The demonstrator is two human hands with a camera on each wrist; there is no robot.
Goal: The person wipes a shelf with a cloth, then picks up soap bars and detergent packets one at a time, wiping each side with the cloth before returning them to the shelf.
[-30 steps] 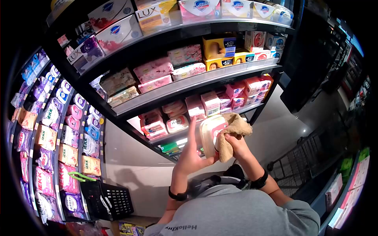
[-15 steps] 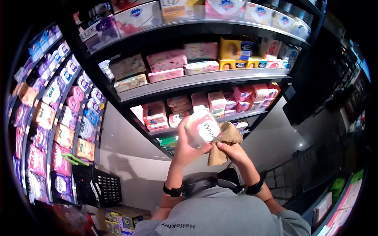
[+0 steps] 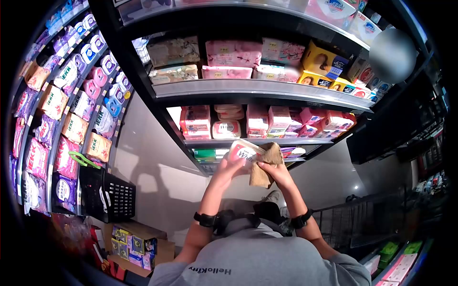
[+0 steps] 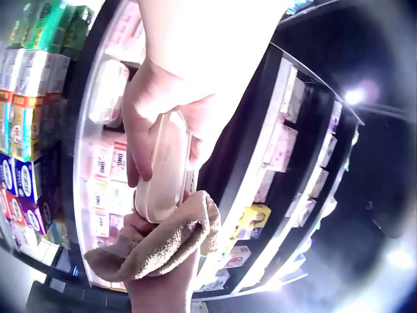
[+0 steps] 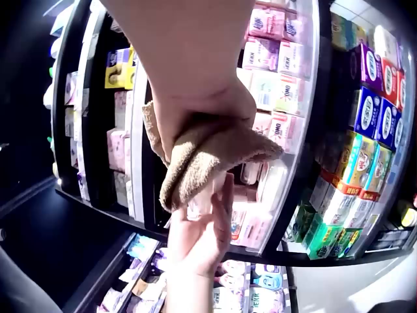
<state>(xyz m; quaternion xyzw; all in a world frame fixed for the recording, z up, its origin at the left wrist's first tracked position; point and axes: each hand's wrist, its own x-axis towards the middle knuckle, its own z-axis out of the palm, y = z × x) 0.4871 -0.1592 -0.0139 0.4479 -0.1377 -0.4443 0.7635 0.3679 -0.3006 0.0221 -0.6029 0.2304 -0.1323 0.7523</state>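
My left hand (image 3: 225,174) grips a pale soap box (image 3: 242,149) by its left side, the thumb on the near edge. A pink and white label reading "White" faces up on it. In the left wrist view the fingers and thumb straddle the narrow soap box (image 4: 164,173). My right hand (image 3: 280,174) holds a tan cloth (image 3: 260,178) against the box's right end, thumb on top. Folds of the cloth (image 5: 212,156) hide most of the right fingers in the right wrist view. Both hands are in front of the lower shelf.
Ahead stands a shelf rack (image 3: 219,88) with soap packs, including a similar soap box (image 3: 226,129) on the lower shelf. Detergent bags (image 3: 55,102) fill shelves at left. A black basket (image 3: 119,198) and an open carton (image 3: 160,248) are at lower left; a wire cart (image 3: 362,214) is at right.
The soap box has turned from tilted on its side to label up. My left fingers, straight along it earlier, now curl round it. The cloth stays in my right hand; the head view has shifted.
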